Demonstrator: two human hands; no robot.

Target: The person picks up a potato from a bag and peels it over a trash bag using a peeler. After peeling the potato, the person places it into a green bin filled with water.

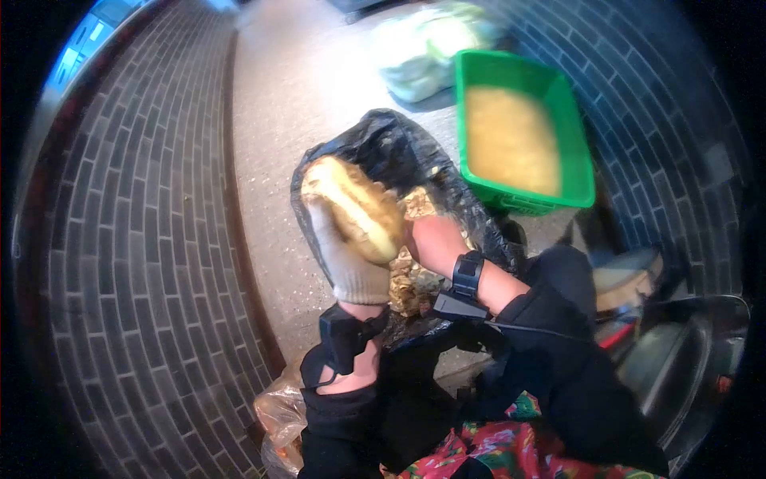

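My left hand (335, 255), in a whitish knitted glove, grips a large, long vegetable (351, 203) from its left side. Its surface is pale yellow with brown strips, as if partly peeled; blur hides its exact kind. Bare and closed, my right hand (437, 242) is at the vegetable's lower right side. What its fingers hold is hidden. Under both hands spreads an opened black plastic bag (383, 136), with brown and yellowish peelings (411, 291) lying on it.
A green crate (580, 156) with a tan, blurred content stands right of the bag. Behind it lies a pale plastic bag (423, 56). Brick walls rise left (152, 239) and right. A clear plastic bag (283, 415) sits at lower left, a shoe (630, 279) at right.
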